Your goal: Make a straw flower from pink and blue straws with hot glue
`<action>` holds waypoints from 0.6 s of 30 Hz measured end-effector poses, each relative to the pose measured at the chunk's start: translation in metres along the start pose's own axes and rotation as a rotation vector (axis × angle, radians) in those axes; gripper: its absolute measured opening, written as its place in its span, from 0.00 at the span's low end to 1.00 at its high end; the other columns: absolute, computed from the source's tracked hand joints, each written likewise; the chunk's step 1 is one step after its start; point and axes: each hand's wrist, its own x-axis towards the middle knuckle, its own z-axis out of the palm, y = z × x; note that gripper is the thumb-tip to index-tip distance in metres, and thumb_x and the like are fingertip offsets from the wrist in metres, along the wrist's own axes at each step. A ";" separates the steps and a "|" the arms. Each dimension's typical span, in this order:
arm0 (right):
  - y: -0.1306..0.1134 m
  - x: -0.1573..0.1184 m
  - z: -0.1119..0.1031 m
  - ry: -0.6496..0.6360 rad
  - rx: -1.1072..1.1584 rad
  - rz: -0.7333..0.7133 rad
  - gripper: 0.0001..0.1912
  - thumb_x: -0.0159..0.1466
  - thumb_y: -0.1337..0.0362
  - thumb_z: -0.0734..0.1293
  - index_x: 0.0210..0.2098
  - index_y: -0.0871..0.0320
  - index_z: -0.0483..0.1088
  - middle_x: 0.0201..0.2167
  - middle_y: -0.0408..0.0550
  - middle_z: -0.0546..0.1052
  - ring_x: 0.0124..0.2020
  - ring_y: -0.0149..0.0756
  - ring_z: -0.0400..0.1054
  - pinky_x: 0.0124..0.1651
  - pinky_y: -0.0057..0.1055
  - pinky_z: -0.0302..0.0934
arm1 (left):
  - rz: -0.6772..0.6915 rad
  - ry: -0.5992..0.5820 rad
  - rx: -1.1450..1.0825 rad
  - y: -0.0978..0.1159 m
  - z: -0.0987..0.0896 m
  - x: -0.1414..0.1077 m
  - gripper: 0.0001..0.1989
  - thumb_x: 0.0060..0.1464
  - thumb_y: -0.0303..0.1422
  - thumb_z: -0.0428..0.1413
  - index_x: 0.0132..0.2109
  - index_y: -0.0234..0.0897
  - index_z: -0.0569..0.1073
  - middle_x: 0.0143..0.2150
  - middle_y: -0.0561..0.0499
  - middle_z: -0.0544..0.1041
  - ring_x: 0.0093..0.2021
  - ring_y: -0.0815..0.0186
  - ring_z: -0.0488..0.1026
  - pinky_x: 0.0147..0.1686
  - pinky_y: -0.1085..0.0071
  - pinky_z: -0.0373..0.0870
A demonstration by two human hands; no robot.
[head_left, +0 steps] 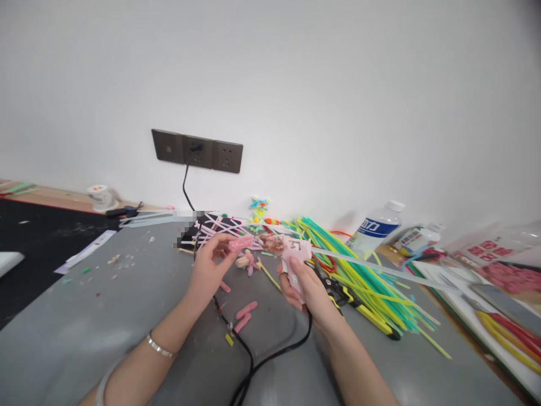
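Observation:
My left hand (pixel 213 262) pinches a short pink bent pipe-cleaner piece (pixel 240 243) between thumb and fingers. In my right hand (pixel 306 285), fingers wrapped round the handle, is a pale pink hot glue gun (pixel 295 248). Its stained nozzle end points left at the pink piece; whether they touch I cannot tell. A long clear glue stick (pixel 376 266) sticks out of the gun's back. Just below the nozzle lies a small pink and cream pipe-cleaner figure (pixel 248 261). Nearer me on the grey mat are loose pink pieces (pixel 245 316).
The gun's black cord (pixel 249 361) loops across the mat. Green and yellow pipe cleaners (pixel 367 287) lie at right, with yellow-black pliers (pixel 363 307) among them. Behind stand a white-capped bottle (pixel 378 225) and a small colourful figure (pixel 259 211). Wall sockets (pixel 197 151) are above.

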 end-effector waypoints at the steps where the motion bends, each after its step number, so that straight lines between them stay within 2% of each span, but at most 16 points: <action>1: 0.000 0.001 -0.001 0.011 0.016 -0.016 0.26 0.62 0.40 0.63 0.37 0.59 0.67 0.10 0.30 0.57 0.09 0.21 0.44 0.14 0.21 0.40 | -0.004 -0.002 -0.007 0.000 0.000 0.000 0.08 0.54 0.34 0.57 0.41 0.38 0.74 0.40 0.48 0.78 0.38 0.63 0.75 0.37 0.70 0.70; 3: 0.000 0.003 -0.002 0.017 0.071 -0.050 0.24 0.62 0.41 0.63 0.35 0.58 0.66 0.10 0.31 0.57 0.09 0.22 0.44 0.14 0.21 0.39 | -0.015 -0.011 -0.014 0.001 0.000 0.001 0.09 0.54 0.35 0.58 0.42 0.38 0.74 0.41 0.48 0.78 0.39 0.63 0.75 0.37 0.70 0.71; 5: -0.005 0.005 -0.001 0.001 0.160 -0.074 0.23 0.63 0.42 0.63 0.29 0.57 0.63 0.11 0.32 0.56 0.10 0.22 0.43 0.15 0.22 0.39 | -0.046 -0.034 -0.015 0.001 0.001 0.001 0.10 0.53 0.36 0.58 0.42 0.37 0.74 0.40 0.48 0.79 0.38 0.63 0.76 0.36 0.70 0.72; 7: -0.013 0.005 0.002 -0.026 0.259 -0.099 0.24 0.63 0.43 0.63 0.24 0.56 0.59 0.12 0.33 0.55 0.11 0.21 0.41 0.16 0.22 0.39 | -0.105 -0.062 -0.008 0.000 0.002 0.000 0.12 0.52 0.37 0.59 0.42 0.37 0.74 0.37 0.49 0.79 0.36 0.62 0.75 0.29 0.72 0.72; 10: -0.029 0.008 0.011 -0.079 0.352 -0.138 0.23 0.61 0.45 0.64 0.23 0.55 0.57 0.13 0.33 0.54 0.11 0.21 0.39 0.17 0.22 0.42 | -0.184 -0.083 0.010 -0.001 0.003 -0.001 0.16 0.51 0.41 0.59 0.45 0.37 0.74 0.35 0.49 0.77 0.32 0.62 0.74 0.16 0.77 0.65; 11: -0.034 0.009 0.015 -0.097 0.359 -0.141 0.23 0.61 0.46 0.64 0.22 0.55 0.56 0.13 0.33 0.53 0.11 0.21 0.39 0.17 0.22 0.43 | -0.190 -0.086 0.013 -0.002 0.003 -0.002 0.17 0.51 0.41 0.60 0.45 0.37 0.75 0.34 0.49 0.77 0.31 0.63 0.74 0.15 0.78 0.65; 15: -0.049 0.018 0.033 -0.113 0.278 -0.158 0.19 0.62 0.47 0.63 0.27 0.55 0.58 0.13 0.32 0.55 0.11 0.21 0.42 0.17 0.22 0.40 | -0.230 -0.076 0.010 -0.001 0.001 -0.002 0.19 0.51 0.43 0.59 0.46 0.36 0.75 0.34 0.48 0.76 0.31 0.62 0.74 0.11 0.79 0.63; 18: -0.058 0.023 0.053 -0.121 0.169 -0.196 0.17 0.62 0.49 0.63 0.31 0.55 0.57 0.13 0.32 0.59 0.11 0.23 0.46 0.17 0.22 0.41 | -0.237 -0.116 0.046 -0.002 0.002 -0.002 0.18 0.51 0.43 0.60 0.46 0.37 0.76 0.32 0.50 0.75 0.27 0.63 0.72 0.09 0.78 0.62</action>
